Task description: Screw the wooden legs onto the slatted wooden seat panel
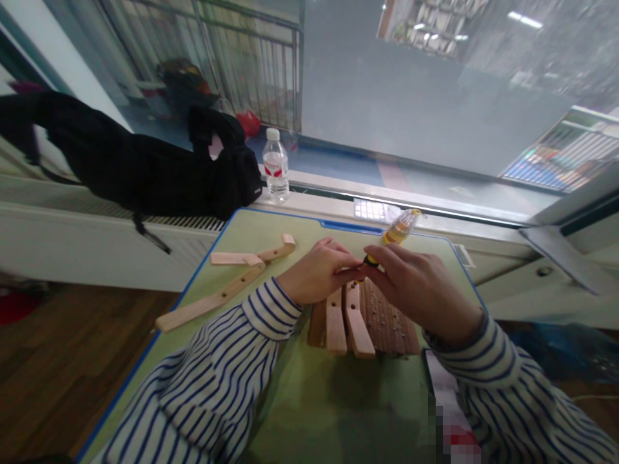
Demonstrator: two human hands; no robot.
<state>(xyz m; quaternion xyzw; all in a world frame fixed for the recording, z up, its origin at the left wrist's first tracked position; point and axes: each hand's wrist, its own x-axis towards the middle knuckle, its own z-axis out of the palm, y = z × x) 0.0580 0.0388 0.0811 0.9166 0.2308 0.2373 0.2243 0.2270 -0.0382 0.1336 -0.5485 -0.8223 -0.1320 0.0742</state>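
Observation:
My right hand (420, 287) grips a screwdriver (397, 233) with a clear yellow handle that sticks up and away from me. Its tip points down at a stack of wooden slats (344, 325) lying on the green table (309, 399). My left hand (318, 272) pinches at the same spot, fingertips touching the tool's tip; whatever small part it may hold is hidden. A slatted wooden panel (391, 325) lies under and beside my right hand.
A long wooden arm piece (223, 289) with holes lies at the table's left. On the sill behind stand a water bottle (276, 165) and a black bag (145, 164). A dark phone-like object (442, 386) lies at the right front. Wooden floor drops off left.

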